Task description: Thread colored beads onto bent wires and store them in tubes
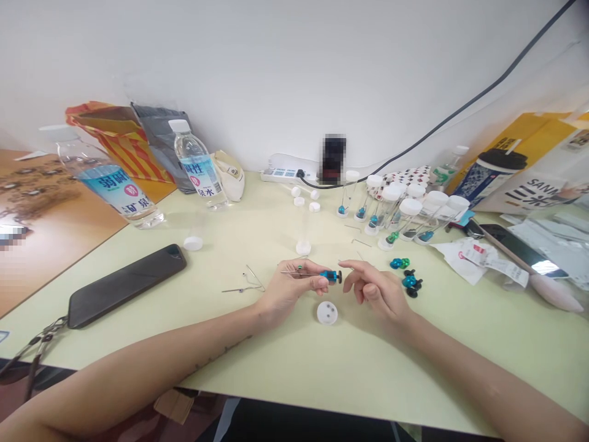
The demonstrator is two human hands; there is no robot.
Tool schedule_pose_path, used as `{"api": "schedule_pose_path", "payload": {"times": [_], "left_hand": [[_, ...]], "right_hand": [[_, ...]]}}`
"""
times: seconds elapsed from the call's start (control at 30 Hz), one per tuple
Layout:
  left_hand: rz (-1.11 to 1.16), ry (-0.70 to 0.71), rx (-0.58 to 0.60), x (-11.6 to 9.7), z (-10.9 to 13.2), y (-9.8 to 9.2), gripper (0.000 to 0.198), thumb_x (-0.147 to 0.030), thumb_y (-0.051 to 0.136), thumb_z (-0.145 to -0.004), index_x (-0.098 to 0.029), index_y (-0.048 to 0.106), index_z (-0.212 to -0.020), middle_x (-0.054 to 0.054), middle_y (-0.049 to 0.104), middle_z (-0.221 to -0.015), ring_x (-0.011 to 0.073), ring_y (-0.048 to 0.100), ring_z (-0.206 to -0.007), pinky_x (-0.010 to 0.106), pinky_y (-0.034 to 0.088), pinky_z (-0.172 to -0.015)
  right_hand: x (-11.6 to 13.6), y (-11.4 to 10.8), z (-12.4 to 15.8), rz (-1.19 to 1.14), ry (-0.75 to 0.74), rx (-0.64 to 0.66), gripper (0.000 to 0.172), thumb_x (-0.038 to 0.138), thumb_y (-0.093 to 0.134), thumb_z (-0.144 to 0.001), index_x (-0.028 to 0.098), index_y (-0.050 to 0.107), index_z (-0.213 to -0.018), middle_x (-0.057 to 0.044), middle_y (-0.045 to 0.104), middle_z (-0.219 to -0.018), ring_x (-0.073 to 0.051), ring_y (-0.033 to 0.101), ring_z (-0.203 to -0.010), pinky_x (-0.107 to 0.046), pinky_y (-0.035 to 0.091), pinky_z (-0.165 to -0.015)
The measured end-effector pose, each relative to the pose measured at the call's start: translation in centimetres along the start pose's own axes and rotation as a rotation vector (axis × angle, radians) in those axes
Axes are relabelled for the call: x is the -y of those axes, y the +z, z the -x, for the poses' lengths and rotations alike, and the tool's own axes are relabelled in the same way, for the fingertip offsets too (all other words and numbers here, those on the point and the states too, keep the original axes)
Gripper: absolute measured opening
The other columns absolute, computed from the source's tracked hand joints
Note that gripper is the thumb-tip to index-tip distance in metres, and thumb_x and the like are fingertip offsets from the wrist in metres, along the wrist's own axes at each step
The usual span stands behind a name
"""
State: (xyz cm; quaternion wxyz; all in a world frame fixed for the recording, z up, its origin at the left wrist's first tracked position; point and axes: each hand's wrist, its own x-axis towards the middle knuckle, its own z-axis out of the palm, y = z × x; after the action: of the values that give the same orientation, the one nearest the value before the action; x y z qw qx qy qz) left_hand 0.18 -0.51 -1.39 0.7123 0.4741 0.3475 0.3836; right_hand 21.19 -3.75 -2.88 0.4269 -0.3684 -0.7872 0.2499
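— What's the left hand point(289, 288) got?
— A thin metal pin point(304, 272), pinched between thumb and fingertips and lying level. A blue bead point(327, 276) with a black tip sits on the end that sticks out toward the other hand.
— And the right hand point(375, 288)?
— Holding nothing. Its fingers are loosely curled, and the forefinger reaches toward the black tip, just beside it; I can't tell if they touch.
— What's around them?
— A white cap point(327, 313) lies on the table point(276, 368) just below the gap between the hands. Loose beads point(407, 279) lie just right of the right hand, capped tubes point(400, 215) stand beyond it, and bent wires point(248, 282) and a phone point(126, 284) lie left of the left hand.
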Motion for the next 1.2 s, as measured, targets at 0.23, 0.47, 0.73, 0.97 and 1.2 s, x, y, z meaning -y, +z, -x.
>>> {"api": "schedule_pose_path", "payload": {"times": [0.23,0.47,0.73,0.97,1.2], "left_hand": [[-0.005,0.010,-0.002,0.00,-0.01,0.04,0.018,-0.024,0.080,-0.065,-0.013,0.073,-0.078,0.005,0.071,-0.071,0.0110,0.059,-0.061,0.025,0.048,-0.064],[-0.008,0.011,-0.006,0.00,0.01,0.05,0.019,-0.024,0.080,-0.065,-0.013,0.073,-0.078,0.006,0.071,-0.072,0.0108,0.059,-0.060,0.025,0.048,-0.064],[-0.013,0.012,-0.015,0.01,0.00,0.14,0.019,-0.025,0.080,-0.065,-0.013,0.073,-0.078,0.006,0.071,-0.072,0.0120,0.060,-0.062,0.026,0.048,-0.065],[0.009,0.010,-0.001,0.17,-0.07,-0.03,0.018,-0.023,0.080,-0.066,-0.013,0.073,-0.079,0.005,0.071,-0.072,0.0105,0.060,-0.063,0.024,0.048,-0.065],[0.021,0.010,-0.002,0.21,-0.09,-0.01,0.017,-0.022,0.080,-0.065,-0.014,0.073,-0.078,0.005,0.072,-0.074,0.0110,0.061,-0.064,0.024,0.048,-0.065]], "right_hand": [[-0.08,0.02,0.03,0.006,-0.004,0.002,0.054,0.055,0.022,-0.097,0.019,0.051,-0.124,-0.002,0.063,-0.072,-0.011,0.051,-0.049,-0.025,0.043,-0.052],[0.07,-0.03,-0.15,0.033,-0.005,0.012,0.057,0.057,0.021,-0.096,0.018,0.053,-0.122,-0.002,0.062,-0.069,-0.011,0.053,-0.050,-0.025,0.043,-0.052],[-0.06,0.05,-0.12,0.054,-0.012,0.002,0.057,0.056,0.020,-0.097,0.018,0.053,-0.123,-0.002,0.062,-0.069,-0.012,0.053,-0.050,-0.025,0.043,-0.052],[-0.04,0.08,0.11,0.071,-0.023,-0.038,0.048,0.047,0.024,-0.099,0.018,0.057,-0.120,-0.002,0.062,-0.071,-0.011,0.053,-0.052,-0.025,0.044,-0.054],[-0.06,0.14,0.06,0.066,-0.047,-0.049,0.047,0.045,0.025,-0.099,0.017,0.059,-0.116,-0.002,0.060,-0.068,-0.012,0.053,-0.052,-0.025,0.043,-0.053]]}}
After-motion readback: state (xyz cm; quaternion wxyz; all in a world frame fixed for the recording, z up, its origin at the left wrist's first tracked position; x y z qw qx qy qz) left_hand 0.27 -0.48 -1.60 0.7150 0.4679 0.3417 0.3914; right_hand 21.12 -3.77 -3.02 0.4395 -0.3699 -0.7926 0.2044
